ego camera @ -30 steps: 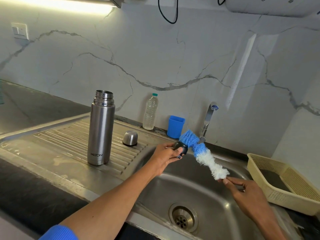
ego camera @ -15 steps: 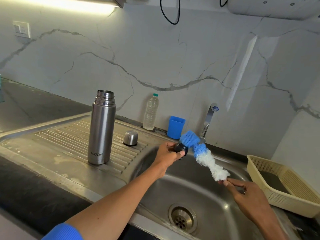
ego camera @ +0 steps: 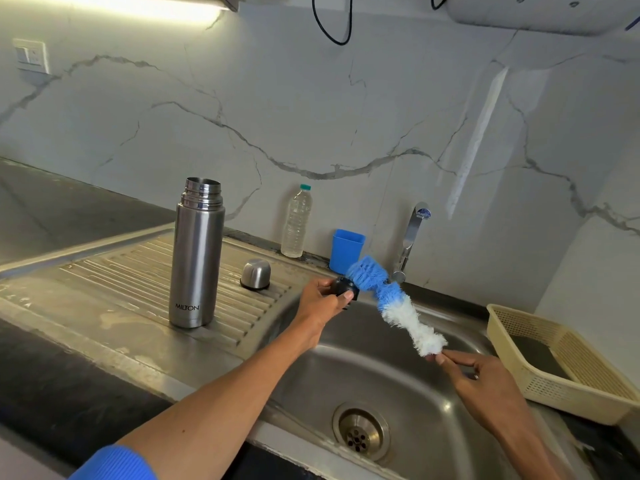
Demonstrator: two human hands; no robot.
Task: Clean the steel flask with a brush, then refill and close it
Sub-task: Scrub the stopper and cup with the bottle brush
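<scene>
Left hand [ego camera: 320, 301] grips the bottle brush [ego camera: 394, 304] at its black base — right hand [ego camera: 485, 382] pinches its white tip; open Milton flask [ego camera: 197, 254] stands upright at nine o'clock, nearer the left.

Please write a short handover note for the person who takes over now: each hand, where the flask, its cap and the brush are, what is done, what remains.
Left hand: grips the black handle end of the brush, held over the sink.
Right hand: pinches the white tip of the brush.
Steel flask: upright and open on the drainboard, not held.
Cap: on the drainboard beside the flask, apart from it.
Done: flask opened, brush picked up.
Left: brush the inside, refill, close. No water is seen running from the tap.
</scene>
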